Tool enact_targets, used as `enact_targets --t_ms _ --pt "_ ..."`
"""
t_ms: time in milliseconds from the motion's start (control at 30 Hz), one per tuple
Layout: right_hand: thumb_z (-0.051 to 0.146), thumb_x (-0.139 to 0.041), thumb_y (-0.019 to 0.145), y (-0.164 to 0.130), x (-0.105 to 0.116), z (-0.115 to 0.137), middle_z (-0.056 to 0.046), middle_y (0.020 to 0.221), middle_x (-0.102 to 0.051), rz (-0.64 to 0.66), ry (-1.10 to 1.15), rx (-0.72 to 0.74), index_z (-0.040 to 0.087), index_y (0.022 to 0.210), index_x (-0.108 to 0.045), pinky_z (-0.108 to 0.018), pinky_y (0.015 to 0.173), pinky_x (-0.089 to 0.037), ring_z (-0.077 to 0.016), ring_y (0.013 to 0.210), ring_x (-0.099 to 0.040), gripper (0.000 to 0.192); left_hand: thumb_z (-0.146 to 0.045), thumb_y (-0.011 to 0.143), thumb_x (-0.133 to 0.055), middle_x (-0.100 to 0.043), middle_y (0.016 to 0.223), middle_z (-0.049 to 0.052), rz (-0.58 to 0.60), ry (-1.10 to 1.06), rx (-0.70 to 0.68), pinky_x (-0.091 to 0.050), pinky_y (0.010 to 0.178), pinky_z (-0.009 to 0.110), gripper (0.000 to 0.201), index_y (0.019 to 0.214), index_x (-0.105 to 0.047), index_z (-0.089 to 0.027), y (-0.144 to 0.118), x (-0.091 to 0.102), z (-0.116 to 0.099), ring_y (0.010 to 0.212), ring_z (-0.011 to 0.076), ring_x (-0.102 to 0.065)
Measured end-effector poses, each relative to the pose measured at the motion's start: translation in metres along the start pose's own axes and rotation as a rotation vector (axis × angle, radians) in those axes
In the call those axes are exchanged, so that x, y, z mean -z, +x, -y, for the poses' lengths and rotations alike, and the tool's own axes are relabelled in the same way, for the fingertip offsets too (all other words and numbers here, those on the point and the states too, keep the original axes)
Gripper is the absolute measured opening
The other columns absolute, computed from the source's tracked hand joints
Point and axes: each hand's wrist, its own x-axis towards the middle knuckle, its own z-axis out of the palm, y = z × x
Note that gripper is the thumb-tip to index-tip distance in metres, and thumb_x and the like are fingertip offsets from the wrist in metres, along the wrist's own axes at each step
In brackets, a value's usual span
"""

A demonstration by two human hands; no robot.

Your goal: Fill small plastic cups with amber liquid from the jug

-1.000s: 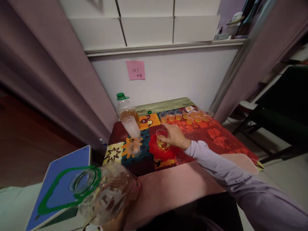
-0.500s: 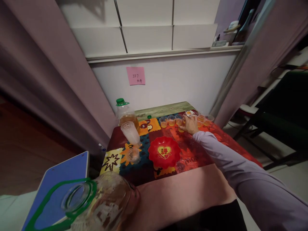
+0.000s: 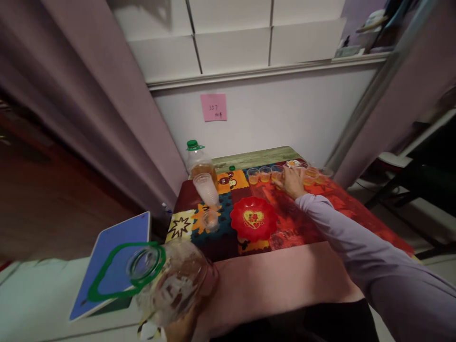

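Clear plastic fills the near left corner: a big empty jug with a green handle loop round its open mouth lies tipped toward the camera, and the left hand grips it from below, only a bit of that hand showing at the bottom edge. Just left of the jug a blue board leans at the edge of the surface. Beyond the left hand, up the patterned cloth, a small clear cup stands alone, behind it a stack of clear cups leans against a green-capped bottle holding amber liquid. Between the two hands sits a red scalloped plate with a heart design, empty of cups. The right hand, on a lilac sleeve stretched far forward, rests at the row of small filled cups along the far edge of the surface; its fingers are curled down among the middle cups, but whether they close on one I cannot tell. More filled cups stand just right of that hand. On the wall above the row hangs a pink note.
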Motion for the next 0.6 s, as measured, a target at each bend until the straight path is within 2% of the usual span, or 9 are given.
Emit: enact_targets --t_ms 67,167,200,267,367,467,600 --pt "0.046 -0.07 0.103 -0.017 0.008 0.033 -0.03 0.15 -0.07 -0.001 0.187 0.122 0.007 0.154 -0.062 -0.061 0.125 -0.038 -0.0434 0.144 -0.061 0.064 -0.07 0.074 -0.079 -0.08 0.138 0.013 -0.059 -0.082 0.046 -0.051 0.119 0.082 0.079 0.142 -0.073 -0.03 -0.001 -0.004 0.001 0.153 0.0526 -0.057" --pt "0.043 -0.065 0.11 -0.055 0.019 0.098 -0.018 0.135 -0.078 0.139 0.516 0.406 0.021 0.137 -0.077 -0.048 0.114 -0.053 -0.0329 0.128 -0.071 0.037 -0.071 0.072 -0.081 -0.079 0.14 0.015 -0.087 -0.137 0.073 -0.049 0.122 0.08 0.08 0.138 -0.074 -0.026 -0.001 -0.01 0.005 0.156 0.0514 -0.055" --pt "0.042 -0.064 0.111 -0.069 0.021 0.122 -0.015 0.132 -0.079 0.201 0.592 0.486 0.024 0.131 -0.08 -0.046 0.113 -0.054 -0.0309 0.125 -0.072 0.031 -0.07 0.072 -0.081 -0.079 0.141 0.016 -0.091 -0.139 0.085 -0.049 0.122 0.08 0.08 0.137 -0.074 -0.025 -0.001 -0.012 0.006 0.156 0.0515 -0.054" --pt "0.038 -0.069 0.109 -0.093 0.022 0.166 -0.014 0.134 -0.078 0.311 0.659 0.591 0.026 0.132 -0.08 -0.045 0.113 -0.055 -0.0299 0.127 -0.072 0.028 -0.069 0.072 -0.082 -0.078 0.142 0.018 -0.087 -0.155 0.105 -0.051 0.12 0.078 0.08 0.137 -0.075 -0.023 -0.002 -0.014 0.01 0.155 0.0515 -0.056" --pt "0.028 -0.07 0.108 -0.112 0.013 0.218 -0.013 0.145 -0.074 0.449 0.65 0.644 0.026 0.139 -0.077 -0.042 0.118 -0.054 -0.0282 0.134 -0.07 0.032 -0.067 0.071 -0.084 -0.078 0.143 0.021 -0.049 -0.215 0.117 -0.056 0.116 0.074 0.081 0.136 -0.074 -0.021 -0.004 -0.016 0.017 0.151 0.0497 -0.061" --pt "0.017 -0.063 0.108 -0.114 0.001 0.244 -0.015 0.142 -0.075 0.552 0.578 0.59 0.024 0.136 -0.077 -0.04 0.116 -0.056 -0.0279 0.132 -0.072 0.031 -0.072 0.069 -0.085 -0.078 0.142 0.022 -0.062 -0.269 0.098 -0.053 0.12 0.073 0.081 0.13 -0.076 -0.021 -0.003 -0.021 0.027 0.15 0.0486 -0.062" --pt "0.01 -0.056 0.107 -0.113 -0.005 0.247 -0.021 0.135 -0.078 0.575 0.531 0.558 0.016 0.135 -0.075 -0.04 0.11 -0.059 -0.0307 0.125 -0.077 0.034 -0.082 0.052 -0.09 -0.084 0.125 0.019 -0.193 -0.382 0.029 -0.042 0.127 0.079 0.081 0.107 -0.079 -0.024 0.005 -0.034 0.043 0.144 0.053 -0.065"
